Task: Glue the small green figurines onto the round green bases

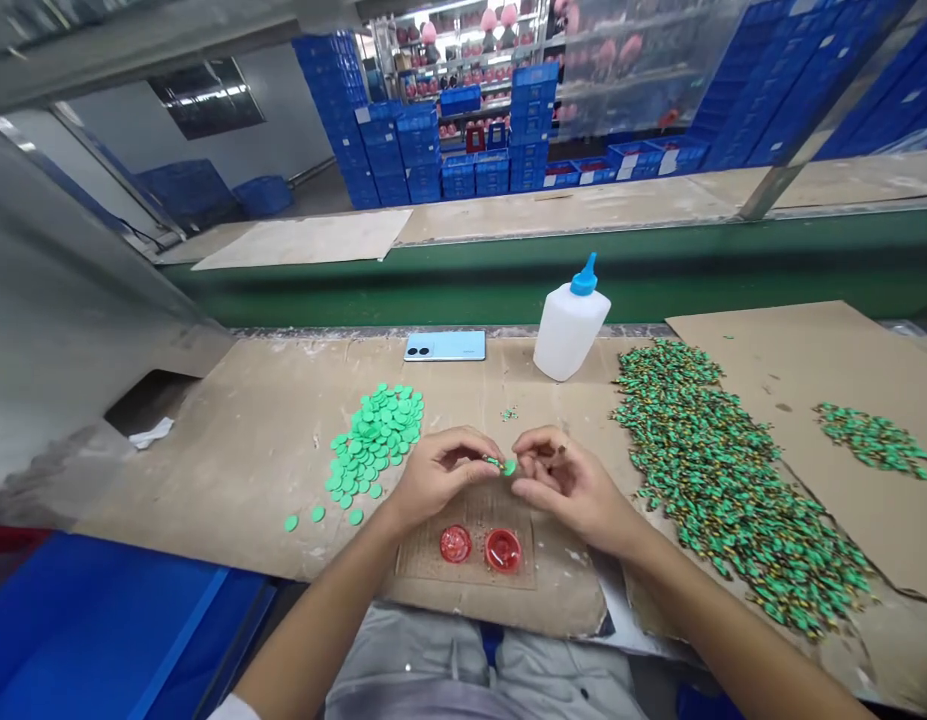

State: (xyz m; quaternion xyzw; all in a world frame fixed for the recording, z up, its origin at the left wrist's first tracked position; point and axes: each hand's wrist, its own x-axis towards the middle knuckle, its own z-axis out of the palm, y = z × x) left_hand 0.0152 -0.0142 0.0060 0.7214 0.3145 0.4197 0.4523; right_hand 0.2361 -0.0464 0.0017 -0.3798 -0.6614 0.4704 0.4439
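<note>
One green disc [509,467] is pinched in the closed grip of the right hand [564,485], and one small green-and-yellow piece [493,461] in that of the left hand [437,478], above the cardboard-covered bench [208,500]. Loose green discs [377,440] are heaped to the left, more green-and-yellow pieces [703,480] to the right.

Mint-green discs [377,440], translucent white bottle [568,333], blue cap [584,277].

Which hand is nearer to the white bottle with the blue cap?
Right. The right hand is in front of the white bottle; the left hand is farther, in front and to its left.
</note>
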